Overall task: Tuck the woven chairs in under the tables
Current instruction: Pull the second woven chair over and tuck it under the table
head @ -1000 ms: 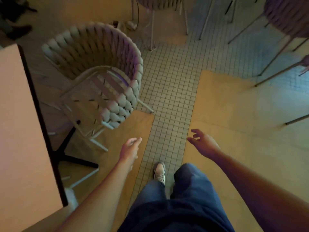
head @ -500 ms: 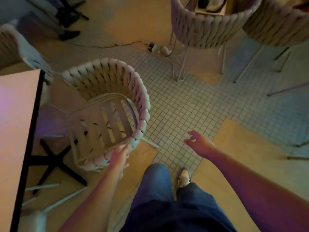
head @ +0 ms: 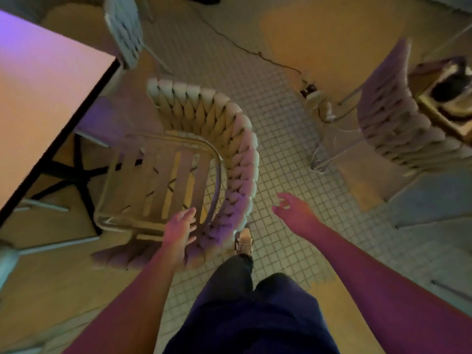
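Note:
A woven chair (head: 237, 149) with a curved braided back and a strapped seat stands just in front of me, its seat facing the table (head: 38, 98) at the left. My left hand (head: 178, 231) hovers over the near end of the chair's back, fingers spread, holding nothing. To the right of the chair's back, my right hand (head: 293, 213) is open above the tiled floor, a short way off the weave. The table's dark cross base (head: 74, 175) shows beneath its edge.
A second woven chair (head: 393, 118) stands at the right with a small box on a surface behind it. Another pale chair (head: 125, 29) sits at the table's far corner. A cable (head: 255, 53) and plug lie on the floor. My shoe (head: 244, 242) is beside the chair.
I have stepped closer and the view has swung round. My left hand has come over the chair's back end, and my right hand has moved up beside the chair.

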Demonstrator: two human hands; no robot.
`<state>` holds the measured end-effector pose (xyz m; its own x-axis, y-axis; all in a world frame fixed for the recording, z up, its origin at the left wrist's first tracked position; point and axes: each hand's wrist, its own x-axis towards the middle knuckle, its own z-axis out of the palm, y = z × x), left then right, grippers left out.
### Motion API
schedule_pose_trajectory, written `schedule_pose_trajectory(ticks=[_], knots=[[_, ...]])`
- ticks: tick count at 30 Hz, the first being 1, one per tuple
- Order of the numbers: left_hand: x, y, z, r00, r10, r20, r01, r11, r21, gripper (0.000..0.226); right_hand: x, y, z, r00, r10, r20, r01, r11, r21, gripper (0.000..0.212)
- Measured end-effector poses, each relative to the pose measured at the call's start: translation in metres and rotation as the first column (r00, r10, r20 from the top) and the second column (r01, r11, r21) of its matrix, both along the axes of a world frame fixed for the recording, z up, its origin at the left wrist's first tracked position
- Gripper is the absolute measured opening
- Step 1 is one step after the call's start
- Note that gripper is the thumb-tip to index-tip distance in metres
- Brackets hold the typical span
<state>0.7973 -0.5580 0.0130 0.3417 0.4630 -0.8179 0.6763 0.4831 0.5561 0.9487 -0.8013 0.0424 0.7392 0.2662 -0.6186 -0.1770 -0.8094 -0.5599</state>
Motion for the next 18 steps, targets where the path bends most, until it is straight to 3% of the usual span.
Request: schedule_pose_trajectory(ticks=[5, 11, 14, 18], knots=[[0.027, 0.024, 0.009, 0.979, 0.202, -0.018, -0.200, 0.978, 0.063, 0.020, 0.080, 0.051, 0.005, 0.970, 0.233, 0.070, -0.230, 0.972, -0.054, 0.056], [0.001, 0.033, -0.001, 0.873, 0.483, -0.071, -0.468, 0.869, 0.159, 0.025, 0.158, 0.128, -0.001, 0.846, 0.490, 0.210, -0.481, 0.871, -0.094, 0.054], [-0.016, 0.015, -0.010, 0.729, 0.661, -0.178, -0.595, 0.741, 0.313, 0.031, 0.186, 0.168, -0.009, 0.797, 0.533, 0.285, -0.529, 0.843, -0.098, 0.054], [-0.024, -0.019, -0.008, 0.435, 0.858, -0.272, -0.630, 0.506, 0.588, 0.022, 0.216, 0.218, -0.016, 0.714, 0.628, 0.310, -0.632, 0.769, -0.101, 0.058]])
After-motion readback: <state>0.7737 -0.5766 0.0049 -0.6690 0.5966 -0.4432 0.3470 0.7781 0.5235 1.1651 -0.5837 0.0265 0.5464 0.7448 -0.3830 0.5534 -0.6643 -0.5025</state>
